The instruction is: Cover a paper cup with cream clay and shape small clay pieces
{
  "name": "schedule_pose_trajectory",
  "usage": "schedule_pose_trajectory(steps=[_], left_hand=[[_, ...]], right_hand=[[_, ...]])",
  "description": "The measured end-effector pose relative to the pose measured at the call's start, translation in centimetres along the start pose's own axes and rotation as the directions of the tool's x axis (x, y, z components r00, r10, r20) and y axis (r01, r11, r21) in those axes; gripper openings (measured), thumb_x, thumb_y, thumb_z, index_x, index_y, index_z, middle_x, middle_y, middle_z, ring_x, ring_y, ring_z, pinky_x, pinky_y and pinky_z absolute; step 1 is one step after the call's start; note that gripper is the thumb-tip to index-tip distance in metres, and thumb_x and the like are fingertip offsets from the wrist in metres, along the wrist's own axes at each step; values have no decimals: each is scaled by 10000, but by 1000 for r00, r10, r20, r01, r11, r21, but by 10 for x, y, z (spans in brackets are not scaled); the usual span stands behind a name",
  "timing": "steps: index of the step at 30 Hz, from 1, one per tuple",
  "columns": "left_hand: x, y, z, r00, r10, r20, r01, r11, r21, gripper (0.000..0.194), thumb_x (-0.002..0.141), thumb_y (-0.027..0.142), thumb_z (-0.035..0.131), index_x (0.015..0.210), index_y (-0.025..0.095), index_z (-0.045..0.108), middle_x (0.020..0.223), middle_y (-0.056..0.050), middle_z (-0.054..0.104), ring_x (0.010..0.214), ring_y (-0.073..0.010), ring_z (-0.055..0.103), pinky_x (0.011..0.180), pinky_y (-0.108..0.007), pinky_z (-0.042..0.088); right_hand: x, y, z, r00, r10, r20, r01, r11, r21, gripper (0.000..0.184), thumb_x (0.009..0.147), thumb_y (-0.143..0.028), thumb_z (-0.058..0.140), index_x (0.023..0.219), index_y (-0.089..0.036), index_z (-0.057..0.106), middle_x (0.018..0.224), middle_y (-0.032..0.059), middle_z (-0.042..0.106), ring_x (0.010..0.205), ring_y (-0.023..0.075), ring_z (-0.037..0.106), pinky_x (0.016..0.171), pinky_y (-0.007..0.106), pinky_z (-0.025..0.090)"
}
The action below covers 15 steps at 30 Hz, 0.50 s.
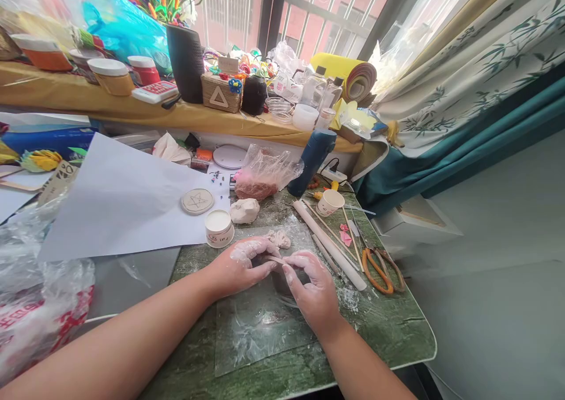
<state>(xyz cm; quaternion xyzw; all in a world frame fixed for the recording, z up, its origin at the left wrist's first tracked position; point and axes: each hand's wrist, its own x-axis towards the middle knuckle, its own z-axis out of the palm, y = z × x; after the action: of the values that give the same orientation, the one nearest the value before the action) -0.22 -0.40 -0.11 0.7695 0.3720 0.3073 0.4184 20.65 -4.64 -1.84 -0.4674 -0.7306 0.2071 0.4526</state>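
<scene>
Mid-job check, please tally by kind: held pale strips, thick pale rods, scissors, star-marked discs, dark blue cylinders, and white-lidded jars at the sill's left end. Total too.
Held pale strip: 1
Thick pale rod: 1
Scissors: 1
Star-marked disc: 1
Dark blue cylinder: 1
White-lidded jars: 4
Total: 9

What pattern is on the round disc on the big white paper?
The round disc has a star on it, seen in the head view.

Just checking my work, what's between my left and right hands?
In the head view, a thin pale strip reaches from your left hand to your right hand.
</scene>
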Motion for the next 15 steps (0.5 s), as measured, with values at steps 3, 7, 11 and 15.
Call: schedule_pose_trajectory(steps=[3,7,11,15], left_hand=[[0,0,0,1000,-5,-5,5,1000,2,117,927,268,630,1009,217,695,973,-26,704,898,-173,651,815,-276,513],[-1,0,0,1000,0,0,0,1000,15,126,926,273,631,1017,216,696,974,-27,706,901,-172,649,816,-279,512],[0,0,0,1000,5,4,-5,1000,13,128,917,268,634,1016,210,690,977,-33,702,896,-173,651,812,-284,517],[0,1,0,1000,3,13,-3,1000,5,176,902,253,643,1070,219,686,1036,-35,709,950,-186,659,856,-300,517]], right_hand=[[0,-1,0,1000,8,7,-8,1000,-12,217,911,-233,639,1125,-257,661,1033,59,679,951,216,660,870,380,556],[0,-1,2,1000,2,8,-2,1000,-6,140,929,-202,601,1044,-254,662,1017,56,674,978,214,653,903,381,541],[-2,-1,3,1000,3,10,-3,1000,22,130,935,-190,589,1021,-257,661,993,46,674,964,207,650,893,370,533],[-2,0,4,998,51,40,-52,999,7,284,871,-207,651,1151,-245,618,1061,52,676,986,218,641,896,366,526]])
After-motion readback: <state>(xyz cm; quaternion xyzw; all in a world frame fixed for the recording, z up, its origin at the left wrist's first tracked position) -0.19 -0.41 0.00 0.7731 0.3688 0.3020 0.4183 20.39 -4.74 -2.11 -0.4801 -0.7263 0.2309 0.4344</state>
